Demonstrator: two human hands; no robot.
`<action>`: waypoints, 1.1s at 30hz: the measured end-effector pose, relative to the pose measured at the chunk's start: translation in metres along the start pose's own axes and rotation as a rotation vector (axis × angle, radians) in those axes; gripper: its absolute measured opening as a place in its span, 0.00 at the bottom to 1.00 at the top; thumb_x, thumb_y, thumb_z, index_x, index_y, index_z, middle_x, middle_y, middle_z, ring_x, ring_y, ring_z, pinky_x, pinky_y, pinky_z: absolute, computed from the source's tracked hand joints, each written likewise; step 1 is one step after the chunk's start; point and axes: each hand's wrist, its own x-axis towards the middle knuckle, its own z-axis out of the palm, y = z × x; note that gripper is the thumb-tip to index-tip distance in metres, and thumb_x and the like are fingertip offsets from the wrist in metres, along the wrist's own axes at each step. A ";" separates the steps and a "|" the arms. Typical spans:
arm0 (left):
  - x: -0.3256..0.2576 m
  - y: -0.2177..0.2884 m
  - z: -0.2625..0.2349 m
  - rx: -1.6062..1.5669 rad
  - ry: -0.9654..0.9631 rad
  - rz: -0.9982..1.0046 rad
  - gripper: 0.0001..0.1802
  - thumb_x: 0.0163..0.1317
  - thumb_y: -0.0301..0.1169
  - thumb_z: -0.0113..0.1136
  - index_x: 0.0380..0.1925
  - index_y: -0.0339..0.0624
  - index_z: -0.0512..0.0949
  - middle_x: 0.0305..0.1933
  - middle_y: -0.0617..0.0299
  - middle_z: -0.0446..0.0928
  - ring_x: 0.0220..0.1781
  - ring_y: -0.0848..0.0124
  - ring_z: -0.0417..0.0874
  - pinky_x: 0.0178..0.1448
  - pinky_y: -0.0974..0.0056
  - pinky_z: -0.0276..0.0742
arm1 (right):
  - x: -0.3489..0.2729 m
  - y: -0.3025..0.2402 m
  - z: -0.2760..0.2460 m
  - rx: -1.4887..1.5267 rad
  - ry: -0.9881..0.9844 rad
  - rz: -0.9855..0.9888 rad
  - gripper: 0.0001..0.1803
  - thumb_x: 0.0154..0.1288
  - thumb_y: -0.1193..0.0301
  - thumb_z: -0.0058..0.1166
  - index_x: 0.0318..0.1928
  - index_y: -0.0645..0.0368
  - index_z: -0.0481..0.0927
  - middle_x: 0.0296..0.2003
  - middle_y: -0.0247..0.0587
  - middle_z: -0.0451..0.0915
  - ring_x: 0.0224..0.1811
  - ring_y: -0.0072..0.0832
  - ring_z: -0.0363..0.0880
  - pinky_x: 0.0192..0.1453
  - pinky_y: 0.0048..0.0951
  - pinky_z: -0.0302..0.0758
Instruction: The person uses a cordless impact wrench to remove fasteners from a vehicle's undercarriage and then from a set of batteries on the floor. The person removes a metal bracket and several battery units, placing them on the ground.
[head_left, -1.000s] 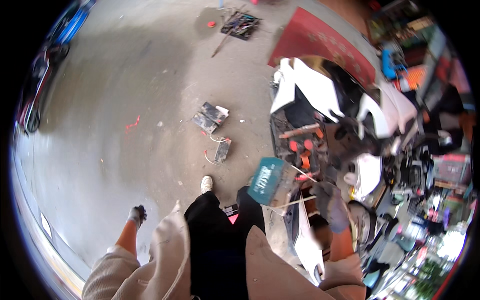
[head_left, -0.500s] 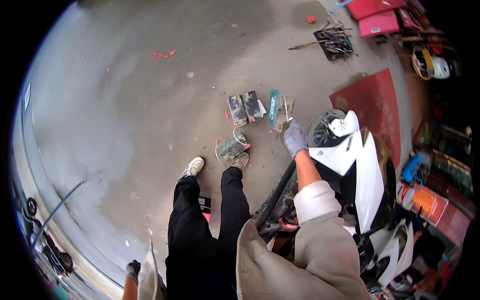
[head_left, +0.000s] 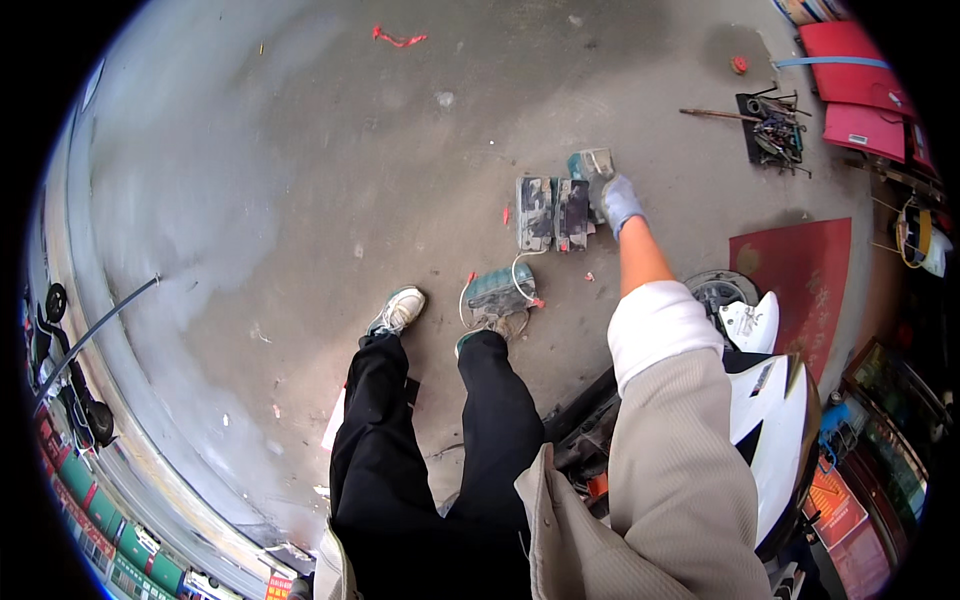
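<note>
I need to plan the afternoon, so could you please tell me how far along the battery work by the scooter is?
Done: two grey battery blocks lie side by side on the concrete floor. In hand: the gloved right hand reaches down with a teal block at the pair's far end. Left: another teal battery with loose wires lies apart by the feet. The left hand is out of view.

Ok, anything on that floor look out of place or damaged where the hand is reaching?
Yes. The two dark battery blocks look grimy and scuffed, lying flat on the bare concrete floor. A teal block lies apart near the shoe, loose white wire trailing. The gloved right hand sets another teal block beside them.
</note>
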 end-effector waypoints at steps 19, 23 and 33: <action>-0.287 0.615 0.310 0.994 -0.072 1.078 0.15 0.64 0.46 0.50 0.36 0.47 0.75 0.24 0.63 0.77 0.19 0.68 0.73 0.23 0.63 0.61 | -0.680 0.122 0.083 0.455 0.198 0.606 0.21 0.67 0.55 0.47 0.43 0.61 0.80 0.43 0.62 0.81 0.50 0.53 0.79 0.55 0.47 0.74; -0.356 0.594 0.411 1.249 -0.161 1.160 0.21 0.69 0.52 0.47 0.40 0.47 0.76 0.29 0.61 0.81 0.24 0.66 0.78 0.26 0.62 0.64 | -0.785 0.135 0.133 0.812 0.445 0.963 0.14 0.67 0.64 0.47 0.40 0.57 0.84 0.34 0.48 0.84 0.39 0.43 0.83 0.43 0.41 0.74; -0.309 0.211 0.530 2.023 -0.309 1.007 0.12 0.66 0.39 0.56 0.41 0.43 0.78 0.34 0.59 0.81 0.31 0.69 0.80 0.31 0.68 0.69 | -0.961 0.260 0.220 1.389 0.849 1.097 0.16 0.68 0.63 0.54 0.41 0.66 0.79 0.30 0.42 0.82 0.27 0.32 0.80 0.32 0.33 0.77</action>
